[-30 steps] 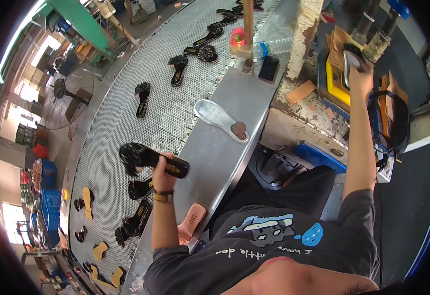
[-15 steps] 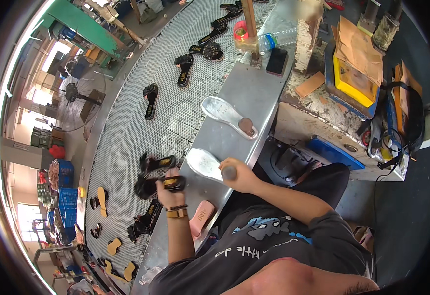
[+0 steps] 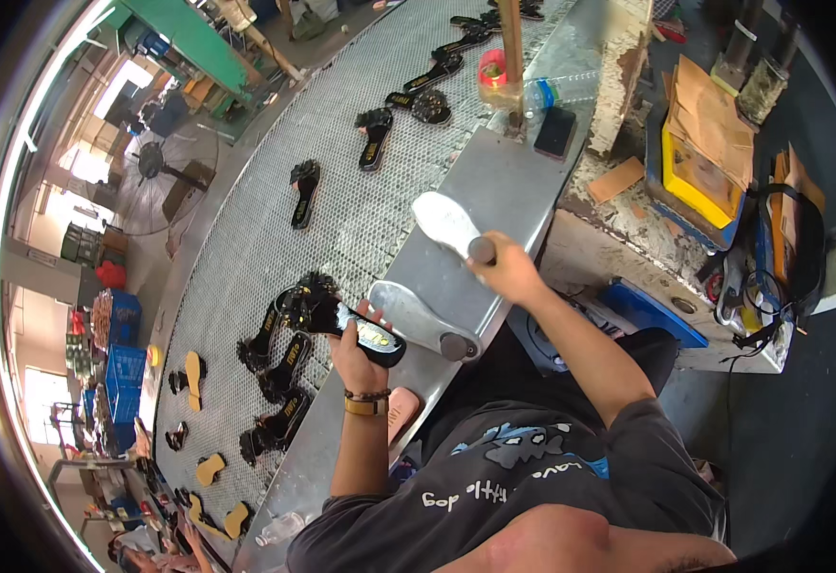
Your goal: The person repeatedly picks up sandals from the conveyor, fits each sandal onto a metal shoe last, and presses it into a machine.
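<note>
In my left hand (image 3: 351, 358) is a black slide sandal (image 3: 378, 341), held by its sole with the shiny insole showing. Its fluffy, decorated strap (image 3: 308, 301) points toward the mesh surface. My right hand (image 3: 511, 267) is closed around the round dark knob (image 3: 482, 250) of a sole-shaped metal plate (image 3: 444, 220) on the steel ledge. A second sole-shaped plate (image 3: 406, 313) lies nearer me, right beside the held sandal, with its own round knob (image 3: 457, 346) at the heel end. Below my left wrist lies a pink sole piece (image 3: 402, 411).
Several black sandals (image 3: 284, 368) lie across the mesh conveyor (image 3: 255, 229), with tan soles (image 3: 194, 382) at its lower left. Along the steel ledge (image 3: 494, 172) are a phone (image 3: 555, 132), a plastic bottle (image 3: 566, 89) and a wooden post (image 3: 510, 57). A yellow tray (image 3: 690, 181) stands right.
My right hand has gone from the nearer plate's knob to the farther plate's knob. The sandal in my left hand has moved right, off the mesh toward the nearer plate, and turned.
</note>
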`<state>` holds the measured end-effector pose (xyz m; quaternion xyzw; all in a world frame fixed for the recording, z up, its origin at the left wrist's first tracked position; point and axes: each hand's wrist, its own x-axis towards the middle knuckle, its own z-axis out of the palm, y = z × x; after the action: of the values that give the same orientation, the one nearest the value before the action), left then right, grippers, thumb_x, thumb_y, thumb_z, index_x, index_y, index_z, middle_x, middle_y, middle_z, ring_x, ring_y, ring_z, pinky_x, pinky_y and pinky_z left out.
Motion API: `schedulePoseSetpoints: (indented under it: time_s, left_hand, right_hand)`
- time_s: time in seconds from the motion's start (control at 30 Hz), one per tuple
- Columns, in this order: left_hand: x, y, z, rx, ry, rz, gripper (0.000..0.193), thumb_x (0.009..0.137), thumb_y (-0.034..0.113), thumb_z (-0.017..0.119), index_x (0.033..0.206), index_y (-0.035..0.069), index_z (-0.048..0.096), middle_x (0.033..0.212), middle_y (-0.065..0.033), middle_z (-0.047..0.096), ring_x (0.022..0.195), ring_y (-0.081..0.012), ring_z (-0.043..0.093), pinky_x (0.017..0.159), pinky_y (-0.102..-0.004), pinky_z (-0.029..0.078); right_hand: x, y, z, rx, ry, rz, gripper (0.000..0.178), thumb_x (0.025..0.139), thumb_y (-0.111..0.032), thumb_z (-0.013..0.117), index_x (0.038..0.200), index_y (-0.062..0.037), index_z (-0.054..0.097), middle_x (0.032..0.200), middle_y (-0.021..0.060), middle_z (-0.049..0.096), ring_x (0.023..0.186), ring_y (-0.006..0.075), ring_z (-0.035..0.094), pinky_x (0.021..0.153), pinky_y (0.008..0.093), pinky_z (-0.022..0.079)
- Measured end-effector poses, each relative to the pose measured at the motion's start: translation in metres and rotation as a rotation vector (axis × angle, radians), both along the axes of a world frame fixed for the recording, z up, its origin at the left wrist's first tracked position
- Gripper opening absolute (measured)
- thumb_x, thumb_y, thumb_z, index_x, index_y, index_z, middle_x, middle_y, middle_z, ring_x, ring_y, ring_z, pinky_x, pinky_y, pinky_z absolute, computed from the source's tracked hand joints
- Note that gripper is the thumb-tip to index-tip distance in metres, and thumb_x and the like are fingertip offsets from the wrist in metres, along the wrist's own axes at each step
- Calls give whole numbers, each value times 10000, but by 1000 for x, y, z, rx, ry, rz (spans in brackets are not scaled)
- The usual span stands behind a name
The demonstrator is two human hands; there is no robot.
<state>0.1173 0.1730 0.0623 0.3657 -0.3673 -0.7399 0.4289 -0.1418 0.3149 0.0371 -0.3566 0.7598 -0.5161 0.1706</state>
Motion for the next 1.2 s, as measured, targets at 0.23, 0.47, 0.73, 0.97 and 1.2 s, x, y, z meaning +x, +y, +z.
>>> schedulePoseSetpoints:
  time_s: [0.23, 0.47, 0.73, 0.97, 1.2]
  left_hand:
    - [-34, -7, 15, 201, 148, -309, 679, 1116, 513, 259, 1502, -7, 464, 1213, -191, 681, 1077, -293, 658, 994, -432, 521]
    - [-79, 115, 41, 35, 158, -695, 435, 1047, 107, 505, 1454, -13, 411, 1351, -207, 639, 1205, -254, 635, 1028, -393, 516]
    - [-100, 158, 30, -229, 279, -1009, 908, 961, 62, 621, 1680, 45, 67, 1697, -195, 247, 1540, -310, 310, 1259, -465, 258]
    - [-105, 145, 68, -841, 244, -1679, 462, 1023, 142, 615, 1465, 14, 568, 1378, -140, 687, 1260, -297, 644, 1093, -398, 477]
    - [-94, 127, 40, -905, 22, -1475, 397, 1022, 95, 610, 1412, 19, 609, 1232, -134, 743, 1139, -269, 698, 994, -374, 533]
  right_hand:
    - [105, 85, 56, -301, -457, 270, 214, 933, -128, 711, 1095, -4, 645, 1042, 104, 688, 1160, 250, 665, 966, 383, 503]
    - [125, 93, 47, -550, 233, -39, 375, 815, -128, 818, 1095, 26, 621, 1153, 156, 638, 1268, 437, 581, 1074, 433, 465]
    - [82, 176, 36, -170, -97, -169, 729, 783, -386, 866, 1308, 6, 546, 1194, 180, 638, 1046, 284, 682, 915, 428, 540]
    - [-85, 202, 106, 14, 471, -941, 604, 897, -449, 772, 1171, 28, 521, 907, 258, 731, 839, 421, 747, 735, 475, 570]
    - [-188, 201, 116, 748, 586, -1177, 708, 888, -639, 682, 1059, 35, 547, 779, 201, 748, 749, 399, 764, 648, 474, 617]
